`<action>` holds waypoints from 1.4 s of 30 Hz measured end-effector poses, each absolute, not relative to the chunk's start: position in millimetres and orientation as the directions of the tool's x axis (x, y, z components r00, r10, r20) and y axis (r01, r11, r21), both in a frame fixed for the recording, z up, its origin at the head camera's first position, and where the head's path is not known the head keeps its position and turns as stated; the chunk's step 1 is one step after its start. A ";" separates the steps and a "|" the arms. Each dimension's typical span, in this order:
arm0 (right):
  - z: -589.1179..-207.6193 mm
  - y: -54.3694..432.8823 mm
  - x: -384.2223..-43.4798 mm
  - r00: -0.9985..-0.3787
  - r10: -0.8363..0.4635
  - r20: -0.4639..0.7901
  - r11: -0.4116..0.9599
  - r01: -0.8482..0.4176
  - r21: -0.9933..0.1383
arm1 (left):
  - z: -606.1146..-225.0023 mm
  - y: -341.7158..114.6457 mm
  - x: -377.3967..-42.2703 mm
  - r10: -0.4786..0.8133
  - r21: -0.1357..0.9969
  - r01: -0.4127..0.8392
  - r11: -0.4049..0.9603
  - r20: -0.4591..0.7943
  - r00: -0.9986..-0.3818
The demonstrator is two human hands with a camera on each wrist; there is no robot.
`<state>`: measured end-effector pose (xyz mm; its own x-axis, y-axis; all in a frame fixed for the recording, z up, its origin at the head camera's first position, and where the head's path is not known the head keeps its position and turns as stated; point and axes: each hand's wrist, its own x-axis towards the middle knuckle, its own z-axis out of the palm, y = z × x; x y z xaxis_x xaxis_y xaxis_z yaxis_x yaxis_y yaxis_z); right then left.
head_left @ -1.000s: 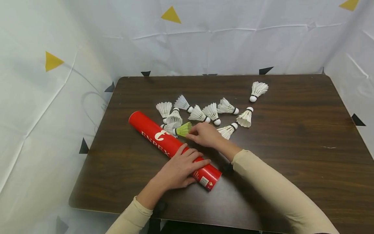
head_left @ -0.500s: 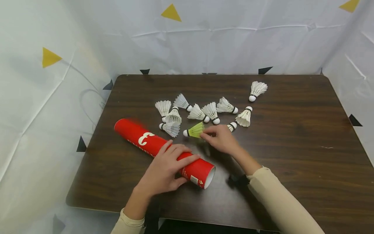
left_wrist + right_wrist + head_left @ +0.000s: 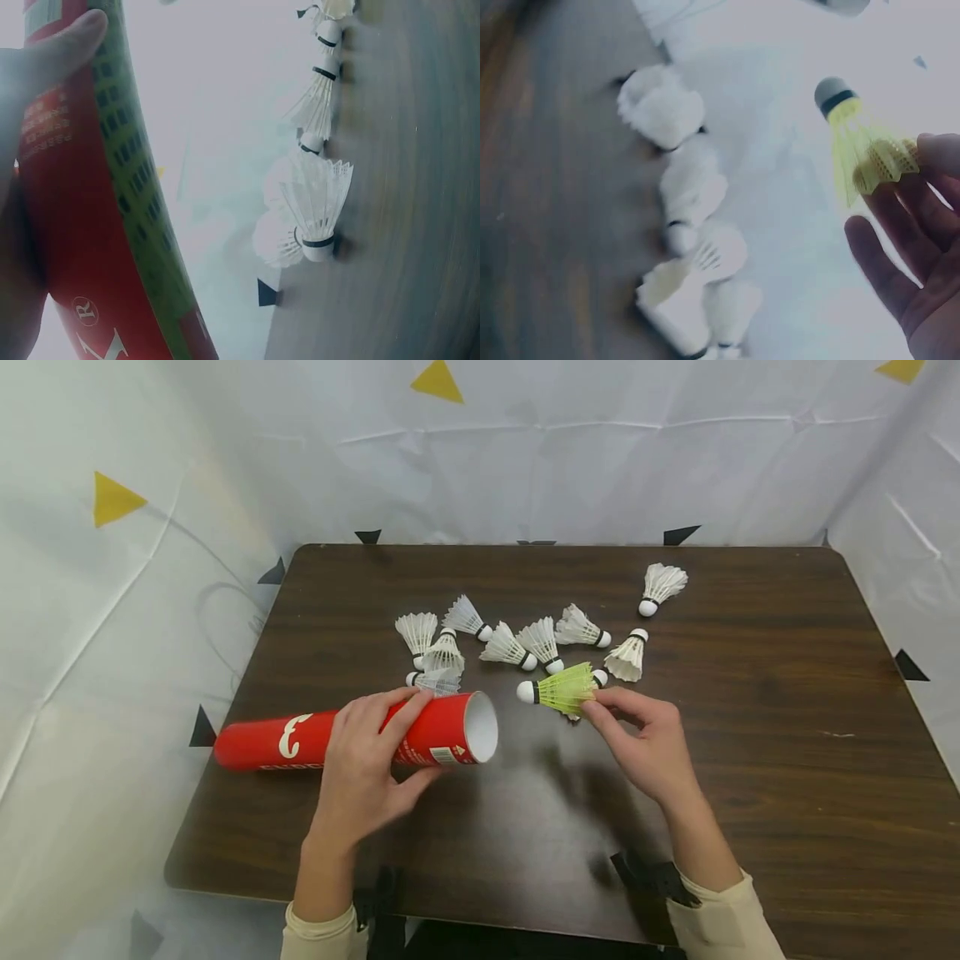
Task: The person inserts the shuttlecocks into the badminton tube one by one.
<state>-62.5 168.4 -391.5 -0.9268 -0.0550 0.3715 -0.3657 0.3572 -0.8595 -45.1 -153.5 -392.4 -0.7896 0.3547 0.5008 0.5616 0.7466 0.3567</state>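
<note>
Turning the red tube [image 3: 420, 735]: left hand [image 3: 363, 760] wraps it, fingers over the far side, thumb along the near. Half a second ago it lay slantwise; now it runs nearly straight left to right, mouth [image 3: 482, 727] facing right. Whether that end is off the table [image 3: 750, 735], cannot tell.

Yellow shuttlecock [image 3: 566, 688] has come up and right in the same interval, its shadow now well apart. Right hand [image 3: 648, 743] pinches the skirt rim, thumb against fingertips; cork points left. For the work in hand, my reading: cork and mouth roughly face each other, gap between, nothing inserted. White shuttlecocks [image 3: 504, 645] lie beyond, one partly behind the tube.

Markings: white emblem [image 3: 291, 736] toward the tube's left end; large white lettering [image 3: 292, 767] below it, cut off by the tube's curve, not fully legible. Barcode [image 3: 442, 755] by the mouth. Left wrist view gives a circled R [image 3: 85, 311]; fine print too blurred.
</note>
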 end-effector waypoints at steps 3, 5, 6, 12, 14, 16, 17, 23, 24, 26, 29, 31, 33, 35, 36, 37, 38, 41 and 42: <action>-377.8 164.3 -53.6 -0.869 -0.117 0.480 0.308 -0.491 -0.815 | -393.1 -151.8 -46.6 0.386 0.335 0.573 0.748 0.484 -0.786; -371.8 159.3 -49.8 -0.813 -0.168 0.557 0.259 -0.582 -0.771 | -393.9 -150.8 -47.1 0.400 0.321 0.575 0.752 0.472 -0.786; -369.5 155.9 -48.1 -0.785 -0.191 0.589 0.234 -0.619 -0.750 | -394.2 -150.5 -47.1 0.404 0.316 0.575 0.754 0.467 -0.786; -364.9 128.6 -44.8 -0.685 -0.325 0.652 0.137 -0.717 -0.684 | -394.9 -152.7 -46.6 0.429 0.301 0.583 0.754 0.446 -0.785; -366.0 119.3 -45.2 -0.683 -0.372 0.629 0.123 -0.708 -0.696 | -395.5 -153.9 -46.2 0.439 0.296 0.588 0.753 0.441 -0.783; -368.5 111.5 -46.0 -0.684 -0.421 0.596 0.118 -0.693 -0.711 | -396.2 -154.8 -45.5 0.446 0.293 0.594 0.749 0.440 -0.779; -369.6 108.4 -46.5 -0.687 -0.447 0.574 0.126 -0.683 -0.720 | -396.4 -155.1 -45.1 0.448 0.294 0.597 0.747 0.441 -0.778; -372.0 100.1 -54.2 -0.744 -0.553 0.375 0.130 -0.521 -0.843 | -396.9 -156.5 -44.0 0.454 0.303 0.610 0.732 0.452 -0.768; -371.5 99.8 -56.1 -0.752 -0.563 0.344 0.126 -0.489 -0.863 | -396.8 -156.7 -44.2 0.454 0.304 0.612 0.730 0.454 -0.767; -370.3 99.3 -60.0 -0.761 -0.582 0.288 0.126 -0.434 -0.892 | -396.2 -156.7 -45.1 0.456 0.307 0.617 0.725 0.456 -0.764; -370.2 96.9 -65.2 -0.760 -0.604 0.239 0.152 -0.405 -0.902 | -395.6 -155.3 -47.2 0.468 0.311 0.630 0.712 0.459 -0.755; -371.2 94.2 -68.0 -0.761 -0.606 0.231 0.168 -0.407 -0.898 | -395.8 -153.6 -48.0 0.478 0.313 0.641 0.701 0.460 -0.748; -372.2 91.2 -70.2 -0.766 -0.597 0.238 0.177 -0.415 -0.893 | -396.4 -151.7 -48.5 0.486 0.315 0.648 0.693 0.461 -0.743; -373.0 88.3 -71.8 -0.776 -0.581 0.244 0.185 -0.418 -0.889 | -397.1 -150.2 -48.2 0.486 0.317 0.650 0.691 0.462 -0.742; -373.5 87.2 -72.5 -0.781 -0.574 0.244 0.186 -0.415 -0.891 | -397.5 -149.8 -48.1 0.484 0.317 0.649 0.691 0.463 -0.742; -373.5 86.5 -73.0 -0.786 -0.568 0.242 0.187 -0.410 -0.893 | -397.7 -149.4 -48.0 0.482 0.319 0.647 0.693 0.463 -0.744; -373.7 86.1 -73.4 -0.790 -0.565 0.238 0.189 -0.405 -0.894 | -397.9 -149.3 -48.0 0.480 0.320 0.645 0.694 0.463 -0.745; -374.0 87.3 -74.4 -0.790 -0.573 0.216 0.208 -0.396 -0.894 | -397.7 -149.0 -48.4 0.478 0.323 0.640 0.697 0.455 -0.751; -373.8 88.5 -74.4 -0.788 -0.579 0.210 0.215 -0.396 -0.893 | -397.7 -149.0 -48.6 0.479 0.324 0.639 0.697 0.452 -0.752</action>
<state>-74.4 88.5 -373.8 -0.7878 -0.5790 0.2101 -0.3960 0.2148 -0.8927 -48.6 -149.0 -397.7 -0.7522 0.4793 0.4521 0.6392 0.6974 0.3241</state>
